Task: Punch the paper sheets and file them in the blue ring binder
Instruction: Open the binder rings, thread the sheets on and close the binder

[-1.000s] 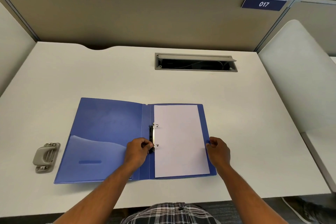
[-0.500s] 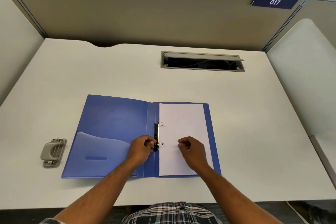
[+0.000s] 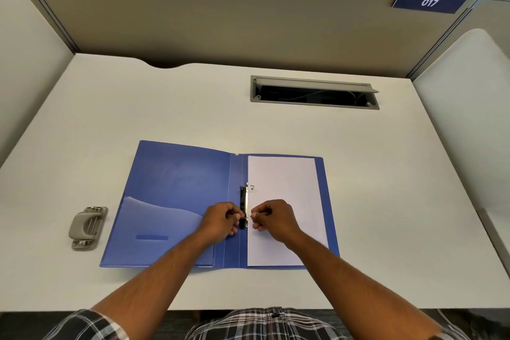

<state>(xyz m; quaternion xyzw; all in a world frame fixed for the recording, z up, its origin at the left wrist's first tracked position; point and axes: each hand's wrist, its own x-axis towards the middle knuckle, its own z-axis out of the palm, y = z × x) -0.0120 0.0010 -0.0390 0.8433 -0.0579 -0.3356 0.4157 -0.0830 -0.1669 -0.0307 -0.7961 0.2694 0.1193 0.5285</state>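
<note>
Binder (image 3: 176, 188) open — left hand (image 3: 220, 219) and right hand (image 3: 273, 218) pinch its ring mechanism (image 3: 244, 205).

I count one open blue plastic ring binder (image 3: 176, 196) on the white counter (image 3: 110, 107). One stack of white paper sheets (image 3: 284, 182) lies in it; I cannot count the sheets. One black-and-metal ring mechanism (image 3: 244, 201) shows one open ring; its near end is hidden. One grey hole punch (image 3: 87, 228). One grey cable hatch (image 3: 314, 92). One blue "017" sign (image 3: 429, 2). Two hands: left (image 3: 220, 219), right (image 3: 273, 217).
</note>
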